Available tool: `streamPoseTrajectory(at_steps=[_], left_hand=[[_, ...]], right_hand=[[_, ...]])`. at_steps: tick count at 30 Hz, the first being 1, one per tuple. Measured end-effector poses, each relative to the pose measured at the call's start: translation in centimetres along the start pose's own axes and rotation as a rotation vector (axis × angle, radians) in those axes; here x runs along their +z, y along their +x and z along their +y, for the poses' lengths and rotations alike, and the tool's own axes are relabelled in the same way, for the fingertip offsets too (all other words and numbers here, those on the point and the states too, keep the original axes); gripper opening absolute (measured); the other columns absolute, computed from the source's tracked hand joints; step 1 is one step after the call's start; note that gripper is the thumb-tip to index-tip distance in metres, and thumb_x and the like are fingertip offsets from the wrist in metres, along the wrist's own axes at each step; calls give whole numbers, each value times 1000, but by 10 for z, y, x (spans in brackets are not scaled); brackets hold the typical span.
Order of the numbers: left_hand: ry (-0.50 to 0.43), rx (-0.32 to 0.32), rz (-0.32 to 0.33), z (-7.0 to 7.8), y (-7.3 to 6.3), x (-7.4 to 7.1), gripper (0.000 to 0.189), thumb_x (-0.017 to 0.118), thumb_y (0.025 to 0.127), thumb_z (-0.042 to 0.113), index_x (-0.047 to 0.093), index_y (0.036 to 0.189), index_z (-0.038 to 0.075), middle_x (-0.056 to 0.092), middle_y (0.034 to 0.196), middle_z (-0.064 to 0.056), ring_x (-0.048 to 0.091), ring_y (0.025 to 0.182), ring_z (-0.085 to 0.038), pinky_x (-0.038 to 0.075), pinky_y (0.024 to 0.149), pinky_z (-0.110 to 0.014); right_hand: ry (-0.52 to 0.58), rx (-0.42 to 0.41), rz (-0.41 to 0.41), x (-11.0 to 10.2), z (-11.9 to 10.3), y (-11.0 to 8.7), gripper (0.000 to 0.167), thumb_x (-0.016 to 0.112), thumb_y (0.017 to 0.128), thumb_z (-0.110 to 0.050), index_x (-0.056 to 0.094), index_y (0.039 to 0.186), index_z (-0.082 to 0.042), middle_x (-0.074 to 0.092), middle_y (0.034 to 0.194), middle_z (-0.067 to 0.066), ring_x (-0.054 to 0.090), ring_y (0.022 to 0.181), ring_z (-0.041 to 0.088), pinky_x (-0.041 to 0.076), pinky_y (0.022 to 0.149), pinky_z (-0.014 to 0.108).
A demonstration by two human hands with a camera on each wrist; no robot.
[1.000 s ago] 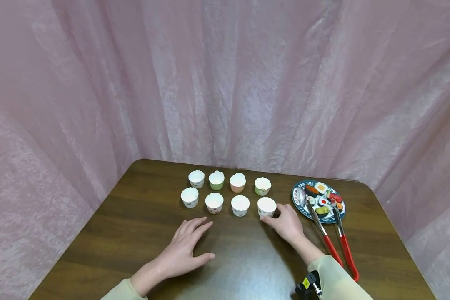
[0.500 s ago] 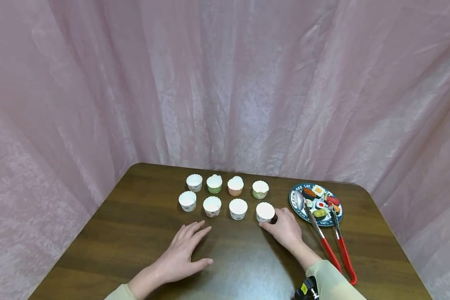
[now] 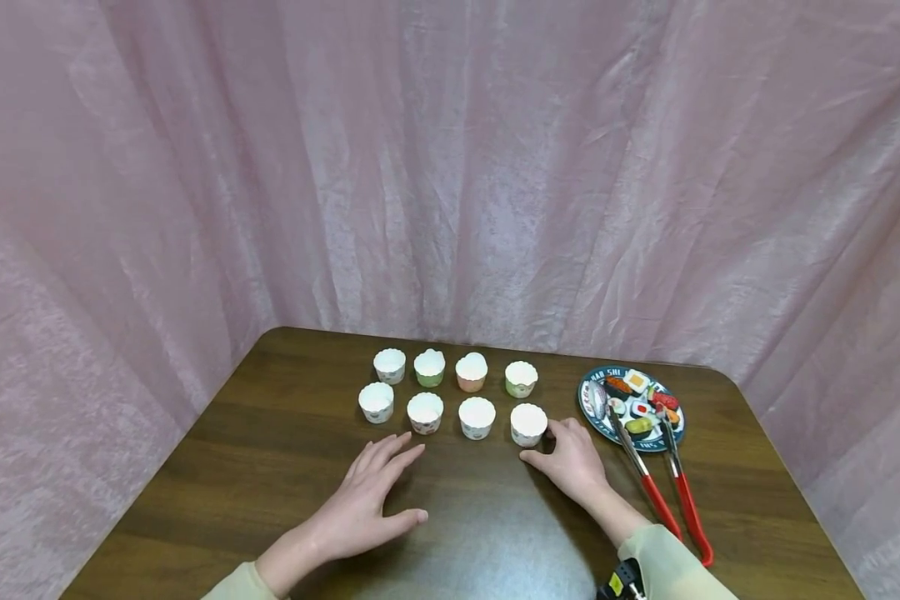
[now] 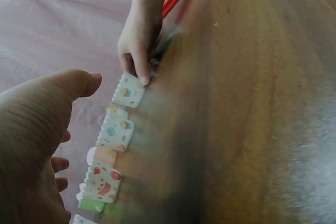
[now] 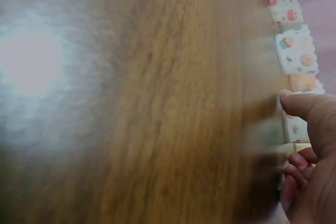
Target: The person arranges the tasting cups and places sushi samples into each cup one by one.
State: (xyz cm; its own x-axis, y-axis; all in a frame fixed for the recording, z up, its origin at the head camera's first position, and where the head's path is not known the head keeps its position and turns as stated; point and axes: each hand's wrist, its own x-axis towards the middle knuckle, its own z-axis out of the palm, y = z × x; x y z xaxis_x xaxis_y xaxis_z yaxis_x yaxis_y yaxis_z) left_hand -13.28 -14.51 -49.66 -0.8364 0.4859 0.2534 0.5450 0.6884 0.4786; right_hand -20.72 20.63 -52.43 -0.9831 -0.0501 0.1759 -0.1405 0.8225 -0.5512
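Paper baking cups stand upright in two rows, with patterned white ones such as the front cup point(image 3: 477, 418) nearer and partly green or orange ones like the back cup point(image 3: 471, 372) behind. Beside the rightmost front cup point(image 3: 528, 425) is my right hand point(image 3: 570, 462). Its thumb is spread away in front of the cup's base and its fingertips lie at the cup's right side. In the right wrist view, the thumb point(image 5: 299, 104) overlaps this cup. My left hand point(image 3: 363, 508) hovers palm down before the left front cups, fingers spread and holding nothing.
At the right lies a blue-rimmed round plate point(image 3: 592, 429) with several toy-like sushi pieces. Red-handled tongs point(image 3: 693, 517) rest across it, handles toward the front. A pink curtain point(image 3: 450, 167) hangs behind the brown wooden table point(image 3: 195, 492).
The whole head view has shifted slightly. My right thumb has come away from the rightmost front cup, which sits a touch further left. My left hand stays almost in place.
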Motion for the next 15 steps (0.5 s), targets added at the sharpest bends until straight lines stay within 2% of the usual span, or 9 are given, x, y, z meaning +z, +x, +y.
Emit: streamPoseTrajectory(at_steps=[4, 8, 11, 15], left_hand=[[-3, 32, 44, 1, 5, -5, 84, 76, 89, 53, 37, 159, 30, 24, 167, 3, 18, 154, -28, 14, 119, -63], [-1, 48, 99, -1, 9, -15, 80, 75, 90, 49, 38, 159, 32, 24, 167, 8, 16, 154, -28, 9, 120, -62], [8, 38, 144, -5, 11, -24, 77, 75, 91, 47, 40, 158, 30, 26, 167, 5, 16, 154, -29, 4, 122, -58], [-11, 34, 211, -11, 15, -35, 74, 77, 92, 38, 44, 156, 22, 31, 165, -6, 19, 153, -32, 2, 122, -56]], right_hand=[[17, -2, -45, -13, 2, -14, 61, 87, 80, -32, 68, 127, 0, 64, 112, 12, 57, 104, 28, 47, 88, 46], [-13, -19, -69, -31, 2, -32, 59, 83, 85, -34, 67, 132, -4, 65, 121, 8, 60, 110, 26, 49, 93, 48], [-64, -92, -25, -48, 2, -45, 55, 82, 86, -35, 68, 132, -8, 66, 124, 7, 60, 116, 29, 47, 98, 53], [-158, -197, 95, -79, 9, -58, 54, 82, 86, -36, 69, 131, -9, 67, 123, 8, 59, 117, 34, 45, 97, 57]])
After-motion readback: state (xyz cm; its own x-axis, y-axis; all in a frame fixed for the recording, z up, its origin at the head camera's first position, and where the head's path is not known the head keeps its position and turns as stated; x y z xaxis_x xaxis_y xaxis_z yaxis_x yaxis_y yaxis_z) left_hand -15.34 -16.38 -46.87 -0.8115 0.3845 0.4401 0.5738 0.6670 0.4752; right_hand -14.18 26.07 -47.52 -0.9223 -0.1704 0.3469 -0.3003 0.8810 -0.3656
